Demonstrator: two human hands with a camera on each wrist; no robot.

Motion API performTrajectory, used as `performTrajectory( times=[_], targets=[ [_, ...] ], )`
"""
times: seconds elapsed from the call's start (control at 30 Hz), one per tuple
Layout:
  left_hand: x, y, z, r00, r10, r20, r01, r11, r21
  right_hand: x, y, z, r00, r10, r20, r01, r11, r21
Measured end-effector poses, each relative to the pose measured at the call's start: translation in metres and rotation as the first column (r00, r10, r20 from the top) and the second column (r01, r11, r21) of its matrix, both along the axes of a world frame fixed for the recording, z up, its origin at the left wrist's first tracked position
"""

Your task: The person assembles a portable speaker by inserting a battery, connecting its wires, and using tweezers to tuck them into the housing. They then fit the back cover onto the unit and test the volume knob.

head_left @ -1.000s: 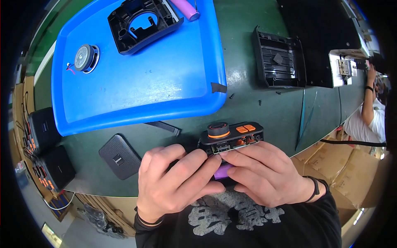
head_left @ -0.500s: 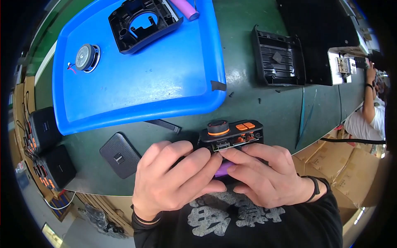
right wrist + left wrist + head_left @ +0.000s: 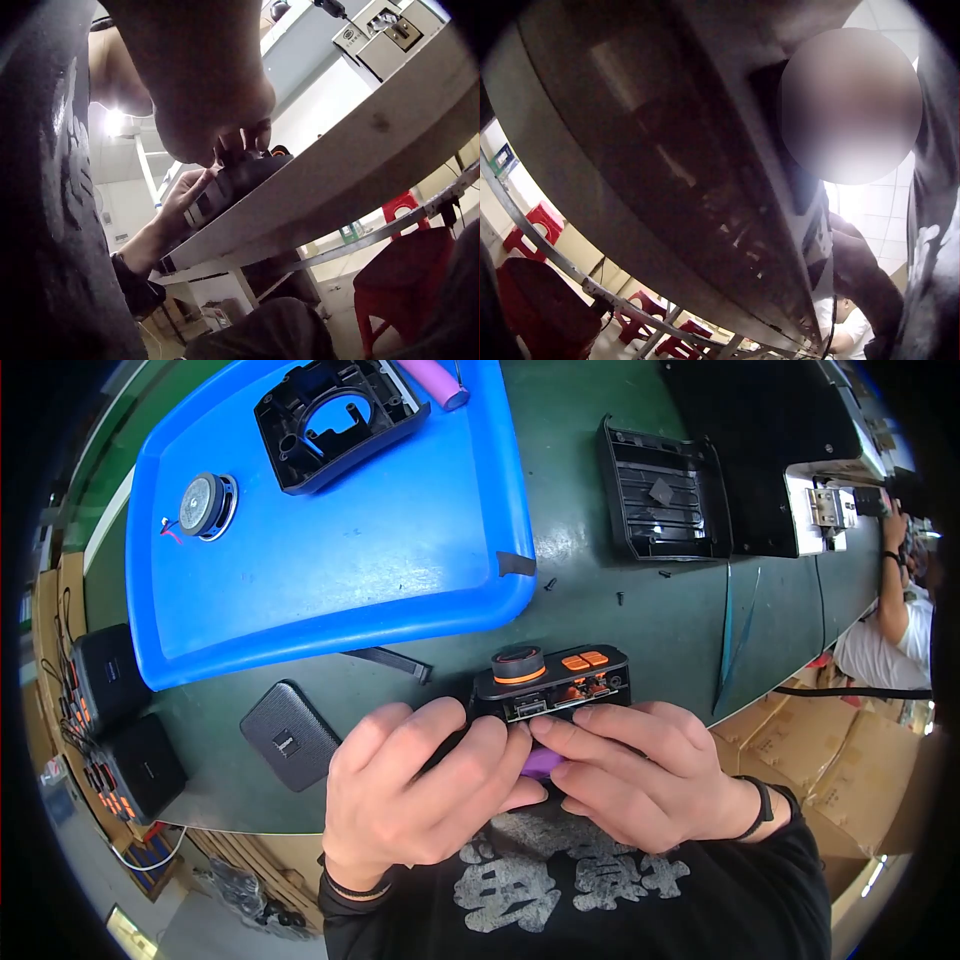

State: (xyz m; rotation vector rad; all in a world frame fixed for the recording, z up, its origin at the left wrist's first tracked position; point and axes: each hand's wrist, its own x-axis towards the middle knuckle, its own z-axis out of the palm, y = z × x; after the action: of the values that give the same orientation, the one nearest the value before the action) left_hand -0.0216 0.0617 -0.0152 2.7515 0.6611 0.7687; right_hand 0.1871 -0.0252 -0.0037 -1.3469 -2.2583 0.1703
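In the head view, both hands are at a black speaker control panel (image 3: 560,678) with a round knob (image 3: 518,663), two orange buttons (image 3: 585,660) and ports along its near side. My left hand (image 3: 415,785) grips its left end, fingers bent, their tips at the lower edge. From the other side my right hand (image 3: 645,780) pinches the same edge, its fingertips close to the left ones. A purple cylindrical battery (image 3: 541,762) shows between the hands, partly covered by fingers. The underside of the panel is hidden.
A blue tray (image 3: 330,630) holds a speaker driver (image 3: 205,505), a black housing frame (image 3: 335,425) and another purple battery (image 3: 437,382). On the green table lie a speaker grille (image 3: 290,735), a black strip (image 3: 390,662), screws (image 3: 620,598) and a back shell (image 3: 665,495). Finished-looking speakers (image 3: 130,765) stand left.
The head view has shifted slightly. My fingers have shifted a little along the panel's lower edge, and more of its port side shows. Both hands stay on the panel.
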Motion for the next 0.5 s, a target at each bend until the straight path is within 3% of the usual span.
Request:
performTrajectory(
  times=[0.5],
  targets=[
    [-0.0051,-0.0005,-0.0057,0.999,-0.024,0.024,0.024,0.999,-0.026,0.0001,0.0039,0.0004,0.979,0.034,0.201,-0.039,0.999,0.019]
  ],
)
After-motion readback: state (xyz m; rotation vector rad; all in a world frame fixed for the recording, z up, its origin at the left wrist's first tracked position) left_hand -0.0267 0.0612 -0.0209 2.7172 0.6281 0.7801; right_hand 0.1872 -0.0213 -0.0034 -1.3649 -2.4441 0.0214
